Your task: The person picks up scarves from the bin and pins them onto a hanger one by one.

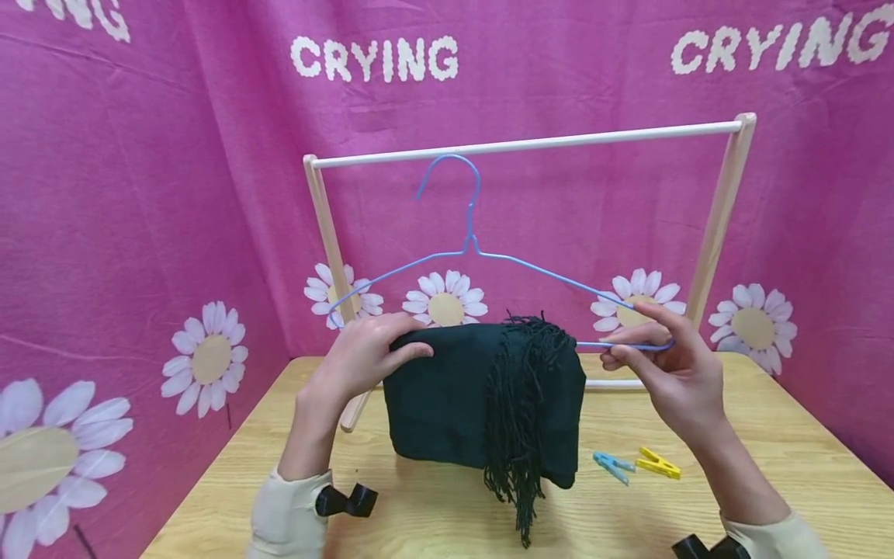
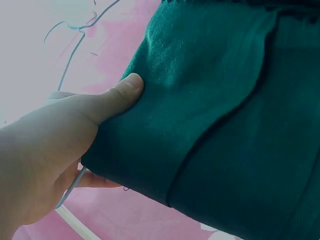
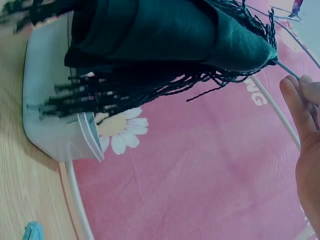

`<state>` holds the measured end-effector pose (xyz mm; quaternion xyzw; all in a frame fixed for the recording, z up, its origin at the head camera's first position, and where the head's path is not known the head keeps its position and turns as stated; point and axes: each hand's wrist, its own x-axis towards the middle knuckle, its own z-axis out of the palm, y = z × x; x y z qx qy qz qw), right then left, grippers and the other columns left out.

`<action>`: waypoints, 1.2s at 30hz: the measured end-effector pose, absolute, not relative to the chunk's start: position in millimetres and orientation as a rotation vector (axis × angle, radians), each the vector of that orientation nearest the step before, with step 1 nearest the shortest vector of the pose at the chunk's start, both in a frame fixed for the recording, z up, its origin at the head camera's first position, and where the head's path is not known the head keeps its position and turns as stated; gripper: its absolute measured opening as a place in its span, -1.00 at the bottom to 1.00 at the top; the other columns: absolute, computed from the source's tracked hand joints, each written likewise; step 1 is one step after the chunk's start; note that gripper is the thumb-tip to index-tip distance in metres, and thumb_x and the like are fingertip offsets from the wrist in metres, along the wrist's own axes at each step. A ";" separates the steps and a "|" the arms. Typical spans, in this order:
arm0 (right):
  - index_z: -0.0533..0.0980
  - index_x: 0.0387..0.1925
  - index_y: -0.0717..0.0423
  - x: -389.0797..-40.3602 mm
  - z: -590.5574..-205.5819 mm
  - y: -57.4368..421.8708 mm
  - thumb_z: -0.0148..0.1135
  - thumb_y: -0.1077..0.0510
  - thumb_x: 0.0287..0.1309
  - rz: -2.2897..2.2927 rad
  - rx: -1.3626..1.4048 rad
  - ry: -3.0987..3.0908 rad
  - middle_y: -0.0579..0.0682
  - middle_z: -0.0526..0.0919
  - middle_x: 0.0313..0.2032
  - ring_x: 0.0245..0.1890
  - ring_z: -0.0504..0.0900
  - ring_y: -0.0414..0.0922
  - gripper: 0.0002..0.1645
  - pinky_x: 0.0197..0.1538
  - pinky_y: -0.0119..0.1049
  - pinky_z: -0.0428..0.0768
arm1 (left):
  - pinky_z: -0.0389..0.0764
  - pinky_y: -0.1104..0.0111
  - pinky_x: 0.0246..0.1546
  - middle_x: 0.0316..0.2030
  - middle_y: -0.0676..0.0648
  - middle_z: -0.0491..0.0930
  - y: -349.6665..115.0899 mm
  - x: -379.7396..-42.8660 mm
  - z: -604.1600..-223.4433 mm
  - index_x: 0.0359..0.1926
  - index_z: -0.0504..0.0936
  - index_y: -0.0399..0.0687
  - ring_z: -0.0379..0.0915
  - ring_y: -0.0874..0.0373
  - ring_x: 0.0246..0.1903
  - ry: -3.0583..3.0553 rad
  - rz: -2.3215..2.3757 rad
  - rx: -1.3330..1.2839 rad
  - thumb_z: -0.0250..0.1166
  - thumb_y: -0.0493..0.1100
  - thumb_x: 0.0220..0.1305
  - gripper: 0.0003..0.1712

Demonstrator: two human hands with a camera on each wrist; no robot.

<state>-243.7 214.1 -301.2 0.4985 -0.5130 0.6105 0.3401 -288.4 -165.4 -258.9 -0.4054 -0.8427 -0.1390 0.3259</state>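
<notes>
A dark green fringed scarf [image 1: 440, 396] hangs folded over the lower bar of a blue wire hanger [image 1: 552, 273], its fringe [image 1: 513, 419] dangling toward the table. My left hand [image 1: 363, 353] grips the scarf's upper left corner; its thumb lies on the cloth and the other fingers are behind it, as the left wrist view also shows. With thumb and fingers, my right hand [image 1: 680, 373] pinches the hanger near its right end, beside the cloth. The hanger is upright, hook at the top, and most of its lower bar is hidden by the scarf.
Behind the hanger stands a wooden rack with a white rod [image 1: 559, 143]; the hook shows just below it. A blue clothespin [image 1: 613, 466] and a yellow clothespin [image 1: 659, 463] lie on the table at right. In the right wrist view, a whitish container [image 3: 47, 100] stands behind the scarf.
</notes>
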 end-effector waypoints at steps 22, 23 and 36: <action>0.27 0.22 0.62 -237.2 -304.4 189.7 0.22 0.61 0.07 1.576 1.304 -1.291 0.22 0.73 -0.17 -0.25 0.78 -0.09 -0.35 -0.09 -0.32 0.69 | 0.53 0.38 -0.04 -0.06 0.12 0.67 -63.3 -272.1 -244.6 0.16 0.64 0.08 0.57 0.31 -0.06 -2.024 -0.209 -1.384 0.38 0.18 0.23 -0.47; 0.27 0.22 0.62 -236.8 -304.1 189.3 0.22 0.61 0.08 1.575 1.307 -1.290 0.22 0.73 -0.16 -0.25 0.78 -0.09 -0.36 -0.08 -0.32 0.69 | 0.53 0.41 -0.09 -0.11 0.13 0.68 -58.7 -272.6 -242.4 0.10 0.67 0.09 0.58 0.33 -0.11 -2.019 -0.231 -1.401 0.37 0.12 0.25 -0.55; 0.27 0.21 0.62 -237.0 -305.5 183.9 0.22 0.61 0.07 1.548 1.324 -1.283 0.22 0.73 -0.17 -0.25 0.78 -0.10 -0.36 -0.09 -0.31 0.69 | 0.41 0.40 -0.46 -0.39 0.34 0.71 -37.2 -284.0 -216.5 -0.13 0.76 0.42 0.58 0.40 -0.32 -2.567 -0.351 -0.896 0.24 0.31 0.29 -0.71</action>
